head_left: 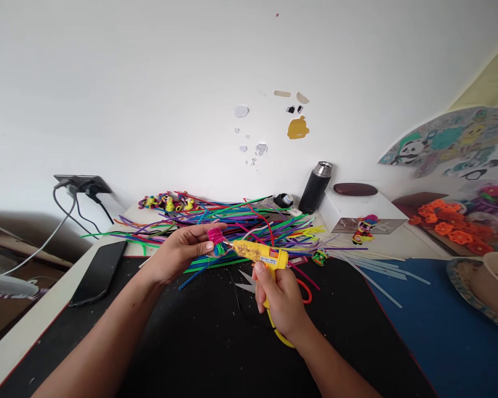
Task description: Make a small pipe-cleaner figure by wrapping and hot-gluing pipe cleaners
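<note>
My right hand (281, 298) grips a yellow glue gun (260, 253), its nozzle pointing left at a small pink, green and blue pipe-cleaner figure (216, 241). My left hand (180, 250) pinches that figure above the black mat (199, 342). The nozzle tip touches or nearly touches the figure. Behind both hands lies a spread of colourful pipe cleaners (232, 224). Scissors with a red handle (249, 283) lie on the mat, partly hidden by my right hand.
A black phone (99, 272) lies at the left, below a wall socket with cables (81, 188). A black flask (314, 188), a white box (359, 213), small finished figures (363, 229) and clear glue sticks (373, 265) are at the right. Orange flowers (448, 224) stand far right.
</note>
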Demonstrator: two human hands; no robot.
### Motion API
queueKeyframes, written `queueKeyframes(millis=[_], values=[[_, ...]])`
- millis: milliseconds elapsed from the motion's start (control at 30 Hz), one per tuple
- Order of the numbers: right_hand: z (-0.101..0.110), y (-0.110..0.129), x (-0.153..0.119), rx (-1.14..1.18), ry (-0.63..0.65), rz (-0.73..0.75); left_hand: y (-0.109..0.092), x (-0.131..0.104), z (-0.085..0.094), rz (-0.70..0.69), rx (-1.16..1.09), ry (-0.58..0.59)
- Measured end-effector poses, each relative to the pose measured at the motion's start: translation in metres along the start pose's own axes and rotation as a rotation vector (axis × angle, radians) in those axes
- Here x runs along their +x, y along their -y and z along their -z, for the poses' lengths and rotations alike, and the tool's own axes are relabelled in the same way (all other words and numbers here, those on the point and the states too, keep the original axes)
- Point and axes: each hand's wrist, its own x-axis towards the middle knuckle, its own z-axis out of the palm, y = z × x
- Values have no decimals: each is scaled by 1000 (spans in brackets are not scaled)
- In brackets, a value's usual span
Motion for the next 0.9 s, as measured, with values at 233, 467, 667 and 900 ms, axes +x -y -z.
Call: queueKeyframes(millis=[233, 467, 667, 900], values=[[1, -3, -1, -3, -2, 3, -3, 0, -1, -3, 35, 12], [1, -2, 0, -7, -1, 0, -5, -2, 0, 0, 28, 14], [1, 0, 0, -6, 2, -10, -4, -1, 2, -2, 62, 7], [1, -1, 1, -7, -3, -18, -5, -1, 2, -4, 70, -11]])
